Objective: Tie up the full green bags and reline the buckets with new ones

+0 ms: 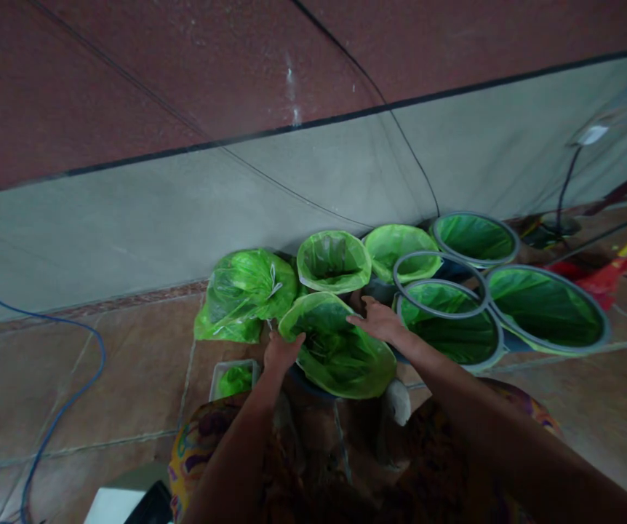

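Between tied bag (248,287) and bins: left hand (282,353) is pinching the green liner (346,356), seemingly steadying its mouth
Far rim: right hand (382,320) is meeting the liner, fingers parted; hold unclear
Grey ring (444,316): is resting across a lined bin (497,349)

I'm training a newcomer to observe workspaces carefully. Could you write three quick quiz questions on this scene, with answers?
1. True or false: the left hand is at the rim of the nearest green-lined bin.
2. What color are the contents of the small container on the floor? A) red B) green C) white
3. Fill in the blank: the long cable curving across the floor at far left is ____.

Key: 1 true; 2 B; 3 blue.
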Action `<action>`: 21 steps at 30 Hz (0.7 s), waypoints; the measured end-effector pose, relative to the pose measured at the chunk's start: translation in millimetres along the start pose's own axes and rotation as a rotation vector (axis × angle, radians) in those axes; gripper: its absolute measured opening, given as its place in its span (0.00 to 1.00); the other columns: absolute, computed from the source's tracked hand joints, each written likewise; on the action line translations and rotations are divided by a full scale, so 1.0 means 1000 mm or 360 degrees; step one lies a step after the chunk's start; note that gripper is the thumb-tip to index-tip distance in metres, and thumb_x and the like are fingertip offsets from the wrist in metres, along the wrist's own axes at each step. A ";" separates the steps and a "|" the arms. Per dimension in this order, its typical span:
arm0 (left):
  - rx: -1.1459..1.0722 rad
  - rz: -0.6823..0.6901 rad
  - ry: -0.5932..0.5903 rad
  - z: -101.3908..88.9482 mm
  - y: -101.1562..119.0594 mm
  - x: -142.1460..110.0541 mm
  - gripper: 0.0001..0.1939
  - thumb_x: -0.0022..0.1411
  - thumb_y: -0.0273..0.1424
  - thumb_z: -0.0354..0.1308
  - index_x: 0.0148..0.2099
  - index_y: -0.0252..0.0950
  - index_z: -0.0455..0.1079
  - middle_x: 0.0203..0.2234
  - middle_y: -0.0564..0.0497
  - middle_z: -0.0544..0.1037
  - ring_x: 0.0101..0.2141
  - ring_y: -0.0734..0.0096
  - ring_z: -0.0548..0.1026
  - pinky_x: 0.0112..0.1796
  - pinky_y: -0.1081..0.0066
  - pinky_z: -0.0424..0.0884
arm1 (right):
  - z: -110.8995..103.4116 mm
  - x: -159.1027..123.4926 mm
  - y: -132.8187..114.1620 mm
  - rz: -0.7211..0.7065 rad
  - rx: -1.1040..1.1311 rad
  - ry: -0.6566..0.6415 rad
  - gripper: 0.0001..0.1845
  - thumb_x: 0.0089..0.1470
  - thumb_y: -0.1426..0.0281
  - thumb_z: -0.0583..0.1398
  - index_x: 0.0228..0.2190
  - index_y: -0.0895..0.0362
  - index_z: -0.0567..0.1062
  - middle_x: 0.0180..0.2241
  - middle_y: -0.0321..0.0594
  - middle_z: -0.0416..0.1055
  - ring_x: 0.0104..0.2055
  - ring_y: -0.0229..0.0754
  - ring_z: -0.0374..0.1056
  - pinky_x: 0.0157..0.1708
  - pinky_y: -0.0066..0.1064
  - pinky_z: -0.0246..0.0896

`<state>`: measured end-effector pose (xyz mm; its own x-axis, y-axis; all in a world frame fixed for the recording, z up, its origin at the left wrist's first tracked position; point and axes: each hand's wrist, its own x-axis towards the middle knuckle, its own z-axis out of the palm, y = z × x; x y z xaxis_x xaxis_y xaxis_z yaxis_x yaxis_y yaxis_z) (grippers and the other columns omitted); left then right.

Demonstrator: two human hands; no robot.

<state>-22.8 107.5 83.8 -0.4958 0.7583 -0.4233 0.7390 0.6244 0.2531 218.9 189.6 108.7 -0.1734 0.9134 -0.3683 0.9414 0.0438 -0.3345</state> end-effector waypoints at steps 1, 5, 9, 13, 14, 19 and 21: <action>0.0003 0.0006 -0.0009 0.003 0.000 0.000 0.29 0.62 0.44 0.54 0.57 0.26 0.64 0.45 0.32 0.78 0.46 0.53 0.78 0.42 0.64 0.71 | 0.006 0.004 -0.003 0.0001 0.0003 0.0007 0.42 0.53 0.51 0.59 0.59 0.66 0.61 0.49 0.59 0.73 0.53 0.53 0.70 0.48 0.35 0.62; 0.0064 0.0094 0.0004 0.002 0.001 0.005 0.16 0.62 0.31 0.51 0.50 0.33 0.72 0.44 0.39 0.80 0.46 0.58 0.78 0.42 0.68 0.70 | 0.022 0.016 -0.009 -0.0007 -0.0057 -0.0005 0.22 0.57 0.63 0.57 0.51 0.60 0.72 0.44 0.52 0.77 0.48 0.50 0.73 0.43 0.32 0.63; 0.0004 0.0034 0.0111 -0.010 -0.001 0.007 0.17 0.63 0.29 0.49 0.47 0.38 0.76 0.42 0.43 0.81 0.44 0.57 0.78 0.41 0.67 0.71 | 0.015 0.021 -0.003 0.0054 -0.0059 0.0088 0.17 0.60 0.69 0.51 0.39 0.58 0.79 0.40 0.50 0.78 0.44 0.48 0.74 0.39 0.31 0.62; -0.0134 -0.0113 0.0185 -0.018 -0.009 0.009 0.18 0.63 0.30 0.48 0.48 0.41 0.77 0.42 0.44 0.81 0.44 0.55 0.78 0.40 0.65 0.72 | 0.005 0.020 0.008 0.0101 -0.0011 0.0294 0.20 0.62 0.67 0.48 0.44 0.56 0.78 0.41 0.47 0.78 0.44 0.45 0.74 0.39 0.28 0.62; -0.0159 -0.0137 0.0190 -0.018 -0.010 0.010 0.18 0.63 0.30 0.49 0.49 0.41 0.77 0.43 0.44 0.81 0.44 0.55 0.78 0.40 0.65 0.72 | 0.004 0.019 0.011 0.0105 -0.0007 0.0308 0.20 0.62 0.67 0.48 0.43 0.56 0.78 0.41 0.46 0.78 0.44 0.45 0.74 0.39 0.28 0.61; -0.0290 -0.0193 0.0161 -0.015 -0.012 0.015 0.17 0.63 0.29 0.51 0.49 0.41 0.77 0.44 0.45 0.81 0.44 0.57 0.78 0.42 0.64 0.73 | 0.001 0.015 0.021 0.0147 -0.0111 0.0119 0.16 0.58 0.68 0.52 0.37 0.56 0.80 0.39 0.47 0.79 0.42 0.46 0.74 0.36 0.28 0.61; -0.0302 -0.0159 0.0172 -0.013 -0.010 0.016 0.17 0.63 0.28 0.50 0.49 0.40 0.77 0.44 0.45 0.81 0.43 0.58 0.78 0.43 0.62 0.73 | -0.002 0.015 0.022 0.0158 -0.0120 0.0114 0.16 0.57 0.69 0.52 0.37 0.56 0.80 0.40 0.47 0.78 0.43 0.46 0.74 0.36 0.28 0.62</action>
<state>-44.0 116.0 85.9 -0.6154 0.7004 -0.3616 0.5900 0.7135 0.3779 237.6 204.7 97.8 -0.0599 0.9411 -0.3328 0.9724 -0.0204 -0.2325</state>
